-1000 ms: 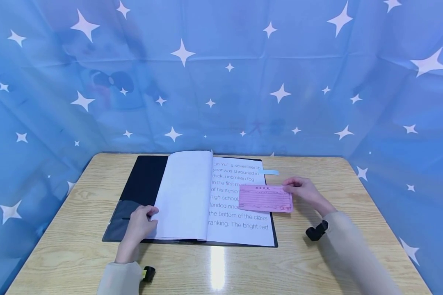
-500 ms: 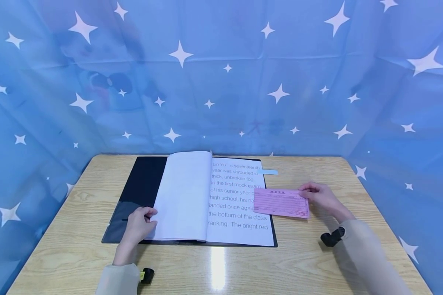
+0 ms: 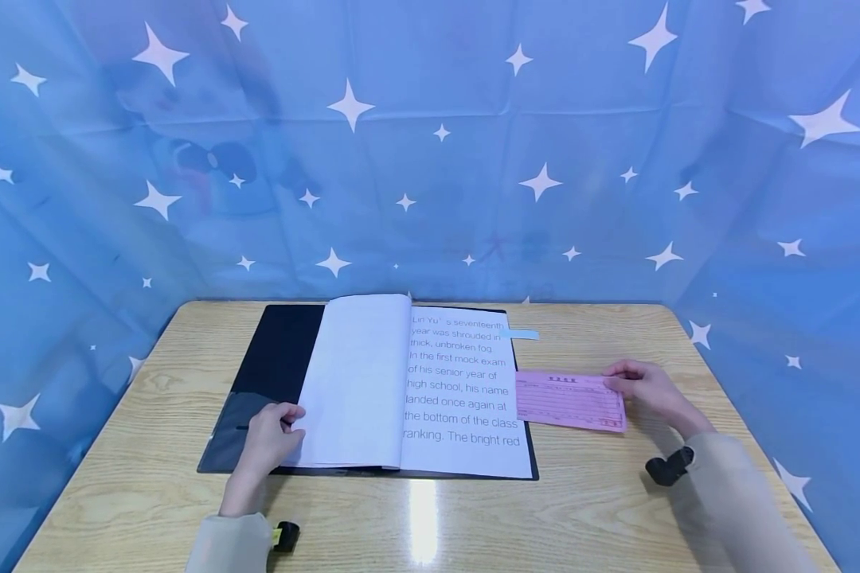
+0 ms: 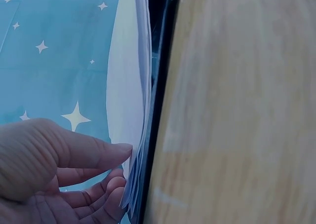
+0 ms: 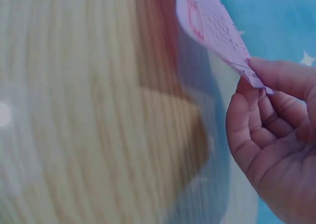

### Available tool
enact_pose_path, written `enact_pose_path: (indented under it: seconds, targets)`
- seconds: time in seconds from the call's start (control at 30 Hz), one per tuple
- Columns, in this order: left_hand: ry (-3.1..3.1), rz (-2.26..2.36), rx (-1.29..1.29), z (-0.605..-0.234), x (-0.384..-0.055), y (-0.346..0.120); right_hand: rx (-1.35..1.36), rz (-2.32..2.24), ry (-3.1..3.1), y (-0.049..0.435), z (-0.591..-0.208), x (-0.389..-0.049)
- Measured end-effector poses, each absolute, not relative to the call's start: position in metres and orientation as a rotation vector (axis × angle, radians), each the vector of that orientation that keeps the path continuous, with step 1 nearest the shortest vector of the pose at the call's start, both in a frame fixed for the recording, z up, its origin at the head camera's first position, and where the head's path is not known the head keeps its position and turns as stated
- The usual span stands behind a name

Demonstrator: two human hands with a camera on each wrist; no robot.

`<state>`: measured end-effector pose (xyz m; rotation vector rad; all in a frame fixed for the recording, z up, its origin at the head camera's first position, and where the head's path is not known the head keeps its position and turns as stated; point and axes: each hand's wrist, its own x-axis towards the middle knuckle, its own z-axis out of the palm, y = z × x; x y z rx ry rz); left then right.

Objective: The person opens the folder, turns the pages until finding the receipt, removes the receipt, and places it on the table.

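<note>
In the head view, my right hand [image 3: 648, 390] pinches the upper right corner of a pink printed slip [image 3: 569, 402]. The slip's left end overlaps the right edge of a black folder [image 3: 279, 342] that lies open with white sheets in it. Seen from the right wrist, thumb and fingers hold the slip's corner [image 5: 212, 26] above the wood. My left hand [image 3: 267, 434] is at the lower left edge of the blank left page [image 3: 358, 382]. In the left wrist view the thumb lies on that page [image 4: 126, 86], with fingertips curled at the sheets' edge, pinching it.
The right page [image 3: 459, 398] carries large printed English text. A light blue tab [image 3: 523, 334] sticks out past its upper right edge. Folder and hands are over a wooden table [image 3: 358, 525], with a blue star-patterned cloth [image 3: 430, 159] hanging behind and at both sides.
My right hand has moved right and slightly nearer, drawing the pink slip off the right page, so more printed text shows. The left hand has stayed put at the left page.
</note>
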<state>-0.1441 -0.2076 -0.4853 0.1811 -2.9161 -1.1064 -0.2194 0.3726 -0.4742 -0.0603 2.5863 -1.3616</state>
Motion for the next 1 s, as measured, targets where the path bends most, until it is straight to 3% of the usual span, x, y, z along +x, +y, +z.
enact_pose_path:
  seconds: [1.0]
  targets:
    - [-2.912, -1.110, 0.176, -0.483, -0.143, -0.205, -0.201, -0.920, 3.139, 0.383, -0.494, -0.218]
